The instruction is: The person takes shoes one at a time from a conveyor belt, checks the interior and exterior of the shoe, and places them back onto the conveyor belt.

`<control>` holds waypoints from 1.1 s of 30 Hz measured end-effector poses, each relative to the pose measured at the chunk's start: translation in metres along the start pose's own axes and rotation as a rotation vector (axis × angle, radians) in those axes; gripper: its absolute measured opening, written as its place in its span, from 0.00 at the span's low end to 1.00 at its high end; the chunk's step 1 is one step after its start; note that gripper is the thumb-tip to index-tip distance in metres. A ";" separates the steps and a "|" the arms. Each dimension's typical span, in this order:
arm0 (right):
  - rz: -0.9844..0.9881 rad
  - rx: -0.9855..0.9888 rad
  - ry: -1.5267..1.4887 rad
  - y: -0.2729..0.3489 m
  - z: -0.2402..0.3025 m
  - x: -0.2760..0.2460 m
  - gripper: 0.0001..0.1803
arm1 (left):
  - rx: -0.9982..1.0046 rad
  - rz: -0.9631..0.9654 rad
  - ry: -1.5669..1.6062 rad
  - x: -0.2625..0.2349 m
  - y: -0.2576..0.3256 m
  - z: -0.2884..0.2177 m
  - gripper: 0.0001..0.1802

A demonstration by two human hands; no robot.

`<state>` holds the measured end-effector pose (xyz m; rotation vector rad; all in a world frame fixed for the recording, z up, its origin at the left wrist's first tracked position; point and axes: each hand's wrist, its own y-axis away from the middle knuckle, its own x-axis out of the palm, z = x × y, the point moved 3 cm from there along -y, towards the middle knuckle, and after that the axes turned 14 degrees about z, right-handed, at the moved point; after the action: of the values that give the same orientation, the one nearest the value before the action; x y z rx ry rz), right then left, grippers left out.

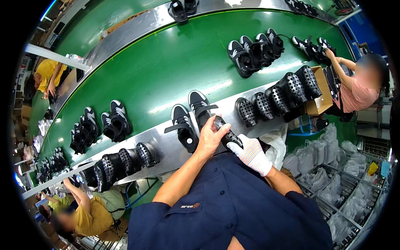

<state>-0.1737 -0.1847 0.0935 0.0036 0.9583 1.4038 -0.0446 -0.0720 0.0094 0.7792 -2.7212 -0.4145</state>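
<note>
Close to my body I hold a black plastic shoe form (230, 136) that shows small holes at its upper end. My bare left hand (209, 138) grips its upper part, the thumb laid over it. Around its lower end closes my right hand (254, 156), in a white glove with coloured stripes. Just beyond my left hand, on the metal ledge and belt edge, stand two black-and-grey sneakers, a left one (181, 125) and a right one (197, 104), their straps undone and sticking out sideways.
Several perforated black shoe forms (263, 106) stand right along the metal ledge (166, 160), others (127, 161) left. Sneakers (116, 121) ride the green belt (154, 75). Co-workers sit at right (360, 91) and left (93, 212). Bagged items fill a crate (333, 187) at lower right.
</note>
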 end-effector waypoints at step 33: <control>-0.108 0.087 0.510 -0.095 -0.005 0.065 0.11 | 0.219 0.512 -0.988 -0.059 -0.056 -0.022 0.14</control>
<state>-0.1072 -0.1556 0.0035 -0.3510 1.4170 1.2849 0.0372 -0.0888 -0.0009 -0.2144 -3.7500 -0.4608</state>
